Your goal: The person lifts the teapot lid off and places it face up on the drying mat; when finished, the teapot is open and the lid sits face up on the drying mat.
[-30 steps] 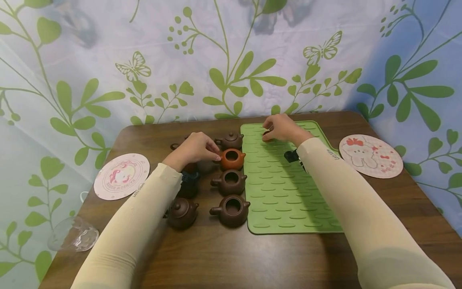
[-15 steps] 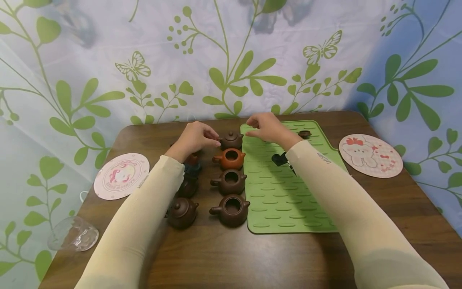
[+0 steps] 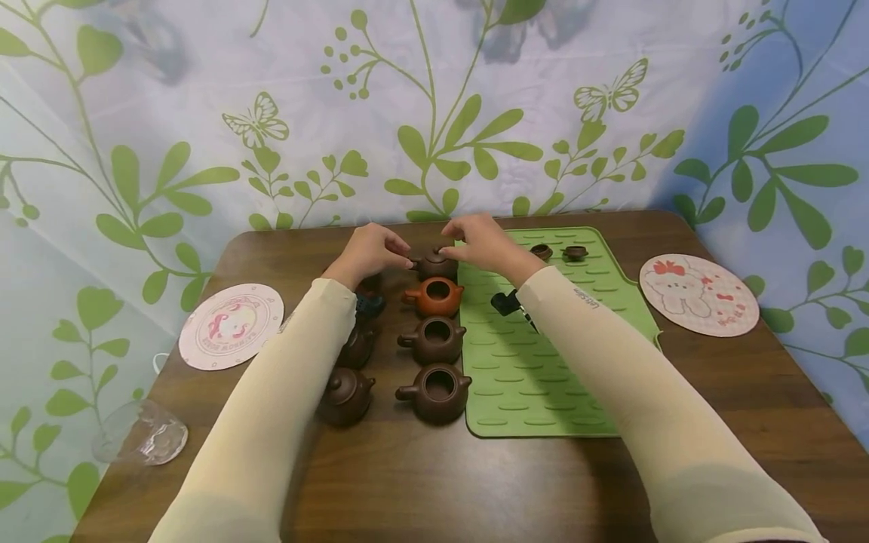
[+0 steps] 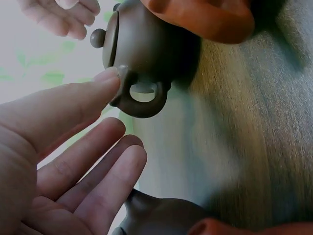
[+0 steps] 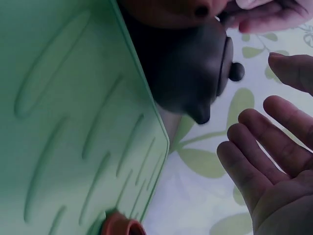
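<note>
Pinching its handle (image 4: 142,111), the left hand (image 3: 373,256) is holding the lidded teapot (image 3: 437,266) — the right hand (image 3: 480,244) is hovering, fingers (image 5: 245,171) apart, near the lid knob (image 5: 236,72).

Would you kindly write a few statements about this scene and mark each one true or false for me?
1. The mat lies to the right of the orange teapot. True.
2. The orange teapot's top is covered. False: it is open.
3. The left hand is at the handle of the far teapot, behind the orange one. True.
4. The right hand grips the mat. False: the right hand holds nothing and is near the far teapot.
5. The glass stands on the mat. False: the glass is far to the left, off the mat.
</note>
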Demonstrator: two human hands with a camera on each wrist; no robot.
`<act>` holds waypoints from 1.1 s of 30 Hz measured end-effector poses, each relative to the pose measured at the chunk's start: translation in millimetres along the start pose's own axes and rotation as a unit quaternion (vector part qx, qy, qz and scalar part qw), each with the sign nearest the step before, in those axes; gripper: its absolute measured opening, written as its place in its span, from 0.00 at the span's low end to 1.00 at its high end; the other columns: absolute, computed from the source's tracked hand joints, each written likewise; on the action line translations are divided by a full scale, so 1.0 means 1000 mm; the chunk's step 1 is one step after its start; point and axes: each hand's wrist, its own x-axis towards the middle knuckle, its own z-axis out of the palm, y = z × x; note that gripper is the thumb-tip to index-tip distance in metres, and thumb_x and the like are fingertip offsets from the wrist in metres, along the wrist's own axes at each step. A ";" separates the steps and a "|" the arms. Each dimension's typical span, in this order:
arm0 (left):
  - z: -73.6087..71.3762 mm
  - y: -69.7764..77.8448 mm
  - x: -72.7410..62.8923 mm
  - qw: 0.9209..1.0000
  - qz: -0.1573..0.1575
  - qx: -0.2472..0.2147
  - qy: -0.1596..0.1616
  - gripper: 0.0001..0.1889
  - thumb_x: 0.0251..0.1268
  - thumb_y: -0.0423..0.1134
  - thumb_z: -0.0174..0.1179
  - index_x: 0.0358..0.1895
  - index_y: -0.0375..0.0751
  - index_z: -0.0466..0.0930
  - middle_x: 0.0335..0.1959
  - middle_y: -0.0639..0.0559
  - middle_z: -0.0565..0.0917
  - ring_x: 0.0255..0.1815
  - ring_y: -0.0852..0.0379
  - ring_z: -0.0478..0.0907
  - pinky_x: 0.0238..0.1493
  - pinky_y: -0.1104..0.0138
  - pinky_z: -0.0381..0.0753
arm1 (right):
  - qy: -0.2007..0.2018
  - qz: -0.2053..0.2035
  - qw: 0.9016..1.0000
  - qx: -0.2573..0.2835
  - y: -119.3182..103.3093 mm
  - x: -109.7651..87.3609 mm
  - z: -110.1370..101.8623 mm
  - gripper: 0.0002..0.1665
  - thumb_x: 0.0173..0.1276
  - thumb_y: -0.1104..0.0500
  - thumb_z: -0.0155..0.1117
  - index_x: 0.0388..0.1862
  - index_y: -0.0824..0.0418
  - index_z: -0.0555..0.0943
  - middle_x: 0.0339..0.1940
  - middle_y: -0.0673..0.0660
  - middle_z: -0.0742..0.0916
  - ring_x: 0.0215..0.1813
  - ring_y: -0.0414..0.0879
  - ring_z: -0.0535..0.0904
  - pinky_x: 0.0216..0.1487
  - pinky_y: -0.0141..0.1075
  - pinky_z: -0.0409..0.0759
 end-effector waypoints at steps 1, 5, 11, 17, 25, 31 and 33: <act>0.001 0.000 0.001 1.000 -0.003 0.002 0.000 0.19 0.65 0.42 0.77 0.55 0.38 0.91 0.49 0.49 0.90 0.54 0.47 0.83 0.60 0.52 0.79 | -0.001 0.000 1.000 -0.001 -0.001 0.001 0.002 0.27 0.78 0.52 0.70 0.67 0.66 0.80 0.64 0.63 0.83 0.67 0.58 0.77 0.65 0.51 0.75; 0.003 0.002 0.005 1.000 -0.015 0.007 -0.004 0.18 0.66 0.40 0.77 0.56 0.39 0.90 0.50 0.49 0.90 0.55 0.47 0.83 0.60 0.51 0.79 | 0.004 0.000 1.000 -0.001 -0.003 0.004 0.009 0.27 0.78 0.52 0.70 0.68 0.65 0.80 0.64 0.61 0.84 0.68 0.56 0.77 0.66 0.50 0.75; 0.008 0.004 0.006 1.000 -0.018 0.010 -0.021 0.18 0.68 0.40 0.75 0.58 0.39 0.89 0.51 0.49 0.89 0.51 0.48 0.84 0.55 0.53 0.82 | 0.007 0.004 1.000 -0.010 -0.002 0.007 0.017 0.28 0.77 0.52 0.71 0.69 0.65 0.80 0.64 0.60 0.84 0.68 0.56 0.77 0.66 0.49 0.75; 0.010 0.006 0.005 1.000 -0.022 0.001 -0.023 0.16 0.71 0.39 0.72 0.57 0.39 0.90 0.50 0.47 0.90 0.47 0.49 0.87 0.52 0.54 0.84 | 0.004 0.010 1.000 -0.021 0.001 0.008 0.022 0.28 0.78 0.50 0.70 0.70 0.63 0.80 0.66 0.60 0.83 0.69 0.55 0.76 0.67 0.48 0.74; 0.011 0.008 0.004 0.999 -0.020 0.002 -0.025 0.14 0.73 0.38 0.71 0.56 0.39 0.90 0.49 0.47 0.90 0.46 0.47 0.88 0.50 0.54 0.85 | 0.003 0.008 1.000 -0.013 0.001 0.007 0.026 0.27 0.80 0.51 0.67 0.71 0.63 0.80 0.67 0.60 0.83 0.70 0.56 0.76 0.68 0.49 0.74; 0.011 0.008 0.003 1.000 -0.015 0.007 -0.024 0.13 0.73 0.37 0.70 0.56 0.38 0.91 0.48 0.46 0.90 0.44 0.49 0.88 0.50 0.55 0.85 | 0.008 0.010 1.000 -0.011 0.003 0.008 0.028 0.25 0.81 0.53 0.66 0.69 0.63 0.81 0.65 0.59 0.84 0.67 0.55 0.78 0.66 0.48 0.76; 0.012 0.008 0.003 1.000 -0.011 0.011 -0.023 0.13 0.73 0.37 0.70 0.56 0.38 0.91 0.48 0.46 0.90 0.44 0.49 0.88 0.49 0.55 0.85 | 0.010 0.011 1.000 -0.014 0.004 0.008 0.029 0.24 0.81 0.53 0.66 0.69 0.63 0.82 0.64 0.59 0.85 0.66 0.55 0.79 0.64 0.48 0.77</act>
